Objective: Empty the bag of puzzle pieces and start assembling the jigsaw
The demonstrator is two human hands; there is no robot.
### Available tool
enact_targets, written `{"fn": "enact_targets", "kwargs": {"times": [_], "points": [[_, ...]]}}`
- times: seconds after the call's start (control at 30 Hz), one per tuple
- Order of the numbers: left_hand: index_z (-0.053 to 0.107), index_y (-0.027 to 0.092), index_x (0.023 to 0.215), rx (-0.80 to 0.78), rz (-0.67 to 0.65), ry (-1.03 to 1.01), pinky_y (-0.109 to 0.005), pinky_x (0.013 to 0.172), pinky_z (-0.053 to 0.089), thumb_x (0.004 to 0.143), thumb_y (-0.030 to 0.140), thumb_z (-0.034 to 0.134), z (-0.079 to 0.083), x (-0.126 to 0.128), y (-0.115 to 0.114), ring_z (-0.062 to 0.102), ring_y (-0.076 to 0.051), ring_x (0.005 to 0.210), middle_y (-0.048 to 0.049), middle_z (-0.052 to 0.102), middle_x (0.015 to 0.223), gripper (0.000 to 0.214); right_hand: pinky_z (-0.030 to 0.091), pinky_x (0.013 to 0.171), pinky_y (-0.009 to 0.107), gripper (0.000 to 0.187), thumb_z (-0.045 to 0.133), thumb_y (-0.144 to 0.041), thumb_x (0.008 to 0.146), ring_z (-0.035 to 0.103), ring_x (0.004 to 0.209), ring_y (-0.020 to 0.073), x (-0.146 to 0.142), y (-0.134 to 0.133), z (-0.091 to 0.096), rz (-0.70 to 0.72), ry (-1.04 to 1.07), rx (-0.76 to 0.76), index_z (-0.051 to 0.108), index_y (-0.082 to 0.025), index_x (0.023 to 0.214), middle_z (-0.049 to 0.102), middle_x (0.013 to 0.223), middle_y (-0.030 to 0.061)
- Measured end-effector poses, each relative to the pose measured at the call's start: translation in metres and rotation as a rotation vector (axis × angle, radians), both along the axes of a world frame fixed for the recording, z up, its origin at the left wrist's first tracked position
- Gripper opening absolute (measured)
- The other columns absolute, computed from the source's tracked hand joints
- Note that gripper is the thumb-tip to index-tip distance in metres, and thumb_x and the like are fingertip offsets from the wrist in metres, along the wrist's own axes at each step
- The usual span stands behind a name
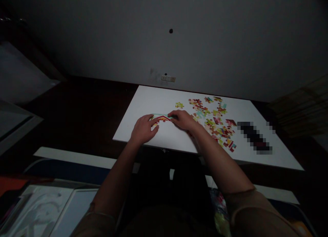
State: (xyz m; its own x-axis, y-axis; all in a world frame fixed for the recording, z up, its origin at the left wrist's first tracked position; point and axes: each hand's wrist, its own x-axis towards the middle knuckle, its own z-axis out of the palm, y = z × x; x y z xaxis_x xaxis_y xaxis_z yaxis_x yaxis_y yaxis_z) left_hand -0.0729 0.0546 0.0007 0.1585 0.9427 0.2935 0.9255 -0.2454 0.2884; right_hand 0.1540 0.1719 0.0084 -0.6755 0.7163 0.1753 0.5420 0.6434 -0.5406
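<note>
A short strip of joined jigsaw puzzle pieces [163, 118] lies on the white table near its front edge, light green along the top with a red and yellow peak below. My left hand [144, 129] is at the strip's left end, fingers bent over it and the thumb below. At the right end, my right hand [183, 120] has its fingertips closed together on the strip, hiding that corner. Just beyond my hands lies a single yellow-green puzzle piece [179, 105]. Many loose puzzle pieces [210, 122] are scattered to the right of my right hand, some close to my forearm.
The white table [275, 151] stands against a grey wall with a socket panel [168, 78]. A pixelated dark object [255, 136] lies on its right part. Below the table's front are a pale bench edge [74, 157], and at lower left a white open box [42, 206].
</note>
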Motion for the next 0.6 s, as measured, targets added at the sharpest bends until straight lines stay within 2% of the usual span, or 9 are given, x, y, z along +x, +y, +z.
{"fn": "enact_targets", "kwargs": {"times": [0.1,0.2,0.37,0.5,0.6], "points": [[0.054,0.031,0.138,-0.006,-0.002,-0.006,-0.047,0.108,0.035,0.094,0.043,0.051,0.0,0.0,0.001,0.046,-0.026,0.128,-0.0083,0.053,0.139,0.045,0.047,0.1,0.039,0.032,0.047,-0.02,0.093,0.063,0.111,0.0236,0.007,-0.009,0.002,-0.027,0.042,0.012,0.069,-0.025,0.115,0.069,0.117,0.0055],[0.052,0.025,0.139,-0.01,-0.005,-0.027,-0.044,0.109,0.035,0.094,0.041,0.051,0.002,-0.001,0.001,0.047,-0.025,0.127,-0.0103,0.054,0.139,0.048,0.043,0.107,0.04,0.036,0.04,-0.02,0.094,0.057,0.121,0.0224,0.026,-0.023,0.003,-0.145,0.189,0.06,0.066,-0.024,0.12,0.064,0.128,0.0059],[0.051,0.015,0.138,-0.011,-0.004,-0.04,-0.041,0.11,0.035,0.093,0.038,0.052,0.004,-0.001,0.002,0.048,-0.025,0.127,-0.0133,0.055,0.138,0.051,0.048,0.095,0.045,0.03,0.044,-0.024,0.092,0.062,0.107,0.0252,0.073,-0.062,0.0,-0.356,0.321,0.123,0.067,-0.028,0.111,0.069,0.112,0.0063],[0.056,0.017,0.134,-0.013,-0.007,-0.022,-0.042,0.111,0.037,0.092,0.038,0.052,0.001,0.0,0.004,0.049,-0.026,0.128,-0.0114,0.055,0.139,0.048,0.047,0.093,0.046,0.027,0.046,-0.028,0.09,0.062,0.102,0.027,0.106,-0.086,-0.011,-0.447,0.376,0.142,0.068,-0.026,0.105,0.069,0.105,0.0079],[0.059,0.019,0.131,-0.015,-0.002,-0.02,-0.044,0.111,0.037,0.091,0.04,0.052,-0.003,0.001,0.006,0.049,-0.027,0.128,-0.0095,0.055,0.139,0.046,0.047,0.089,0.045,0.032,0.04,-0.026,0.086,0.061,0.098,0.0266,0.121,-0.091,-0.022,-0.461,0.457,0.163,0.068,-0.023,0.101,0.069,0.101,0.008]]}}
